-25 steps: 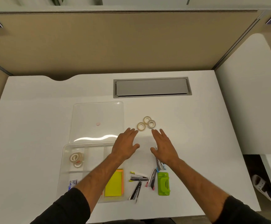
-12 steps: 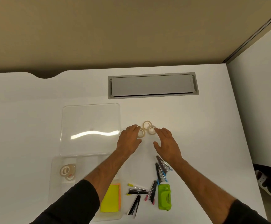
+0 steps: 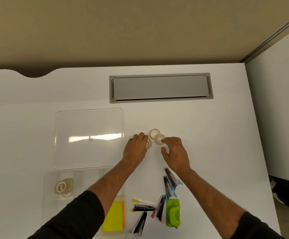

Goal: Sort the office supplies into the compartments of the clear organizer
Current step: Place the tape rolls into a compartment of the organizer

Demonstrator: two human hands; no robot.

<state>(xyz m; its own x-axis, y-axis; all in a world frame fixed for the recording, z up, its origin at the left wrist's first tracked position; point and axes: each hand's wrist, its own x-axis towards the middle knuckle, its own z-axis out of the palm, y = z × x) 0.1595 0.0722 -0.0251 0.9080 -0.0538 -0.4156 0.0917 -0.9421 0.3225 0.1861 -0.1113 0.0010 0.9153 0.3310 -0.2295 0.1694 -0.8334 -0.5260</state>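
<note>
Three cream tape rolls lie mid-table: a far roll (image 3: 155,133), a right roll (image 3: 160,139) and a left roll (image 3: 149,144). My left hand (image 3: 136,150) has its fingers curled over the left roll and covers part of it. The fingertips of my right hand (image 3: 174,151) touch the right roll, with the thumb spread apart from it. The clear organizer (image 3: 50,180) sits at the lower left. It holds more tape rolls (image 3: 62,187) in its left compartment and yellow sticky notes (image 3: 114,217) nearer me.
The organizer's clear lid (image 3: 88,138) lies flat beyond it. Several black staplers (image 3: 170,179) and a green hole punch (image 3: 173,213) lie under my right forearm. A grey cable hatch (image 3: 161,87) is set into the table's far side. A white partition stands at the right.
The view has tilted and moved closer. Both hands have reached forward to the three rolls: the left now covers one roll and the right touches another.
</note>
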